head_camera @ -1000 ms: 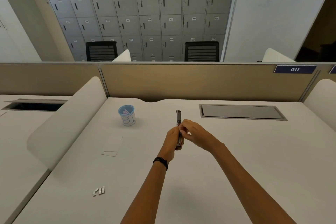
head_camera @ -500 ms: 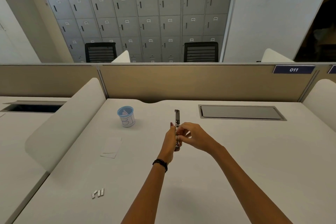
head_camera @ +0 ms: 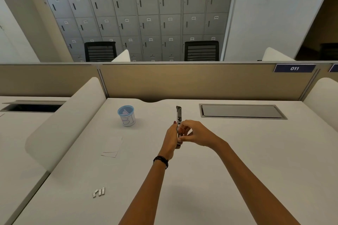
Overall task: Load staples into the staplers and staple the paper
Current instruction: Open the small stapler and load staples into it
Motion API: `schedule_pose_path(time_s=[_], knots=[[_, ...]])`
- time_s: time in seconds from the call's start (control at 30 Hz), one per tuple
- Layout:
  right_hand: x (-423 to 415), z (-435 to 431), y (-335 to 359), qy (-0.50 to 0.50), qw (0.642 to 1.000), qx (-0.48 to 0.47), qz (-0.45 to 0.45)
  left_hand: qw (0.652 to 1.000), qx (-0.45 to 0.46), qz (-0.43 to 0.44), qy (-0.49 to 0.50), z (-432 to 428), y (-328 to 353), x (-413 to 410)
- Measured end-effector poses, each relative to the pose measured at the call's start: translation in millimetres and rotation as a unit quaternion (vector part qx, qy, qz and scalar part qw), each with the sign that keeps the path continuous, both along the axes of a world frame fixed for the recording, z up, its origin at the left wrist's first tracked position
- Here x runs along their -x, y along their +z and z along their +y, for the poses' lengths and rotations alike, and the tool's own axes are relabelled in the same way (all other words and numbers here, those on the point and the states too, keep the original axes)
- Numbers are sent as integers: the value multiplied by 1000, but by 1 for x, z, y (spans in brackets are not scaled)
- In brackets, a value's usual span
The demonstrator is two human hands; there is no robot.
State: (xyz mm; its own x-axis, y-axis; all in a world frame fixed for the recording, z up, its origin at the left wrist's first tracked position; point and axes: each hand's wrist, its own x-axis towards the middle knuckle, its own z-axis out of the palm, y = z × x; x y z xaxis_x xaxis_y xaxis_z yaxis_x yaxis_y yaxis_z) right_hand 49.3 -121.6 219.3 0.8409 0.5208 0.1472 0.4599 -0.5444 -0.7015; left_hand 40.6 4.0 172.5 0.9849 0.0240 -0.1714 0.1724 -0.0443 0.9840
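Stapler (head_camera: 178, 115) raised slightly, slim metal | both hands clamp it: left (head_camera: 171, 138), right (head_camera: 196, 134) | staple strips (head_camera: 98, 192) on desk

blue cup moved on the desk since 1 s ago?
No. The blue cup sits in the same spot relative to the notch in the desk's back edge; its slight image shift is head-camera motion.

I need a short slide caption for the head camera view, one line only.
Both hands, left hand and right hand, hold an opened stapler above the desk; paper and staple strips lie left.
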Motion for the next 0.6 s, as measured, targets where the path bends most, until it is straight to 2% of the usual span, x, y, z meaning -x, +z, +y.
schedule_pose_path(time_s=[0.23,0.43,0.6], knots=[[3,-2,6,3,999,27,-19,999,-32,-27,-18,1,6,5],[7,0,5,42,978,138,-153,1000,-24,-7,-11,-4,6,7],[9,-1,-4,54,951,180,-247,999,-25,-17,-17,-4,5,8]])
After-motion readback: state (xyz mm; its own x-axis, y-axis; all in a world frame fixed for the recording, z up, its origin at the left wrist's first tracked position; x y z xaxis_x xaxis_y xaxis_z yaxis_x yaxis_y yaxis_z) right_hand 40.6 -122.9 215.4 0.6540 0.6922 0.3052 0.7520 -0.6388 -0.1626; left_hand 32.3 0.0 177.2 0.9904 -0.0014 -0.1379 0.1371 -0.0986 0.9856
